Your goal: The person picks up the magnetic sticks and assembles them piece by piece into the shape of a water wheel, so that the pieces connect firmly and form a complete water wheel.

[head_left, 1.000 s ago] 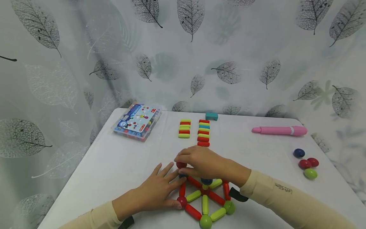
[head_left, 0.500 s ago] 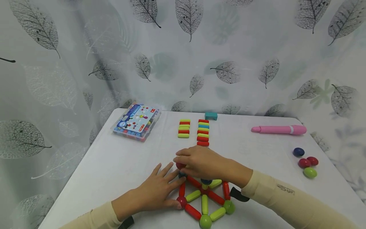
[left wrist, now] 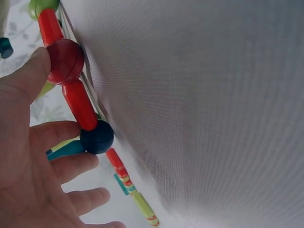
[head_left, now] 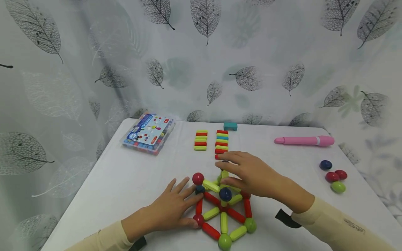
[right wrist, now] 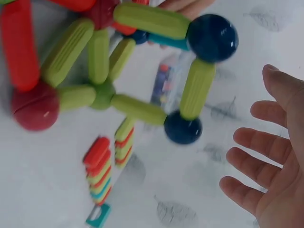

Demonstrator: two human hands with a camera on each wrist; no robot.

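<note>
Red, lime and navy on the rod-and-ball frame, a pink pen, a teal block, a white surface, and grey leaf-print curtain.

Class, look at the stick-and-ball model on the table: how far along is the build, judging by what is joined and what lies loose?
Done: a flat wheel of sticks and balls lies joined, with raised sticks meeting a dark blue ball. In hand: the left hand rests on the model's edge; the right hand hovers open above it. Left: two rows of spare sticks and four loose balls lie unused.
</note>
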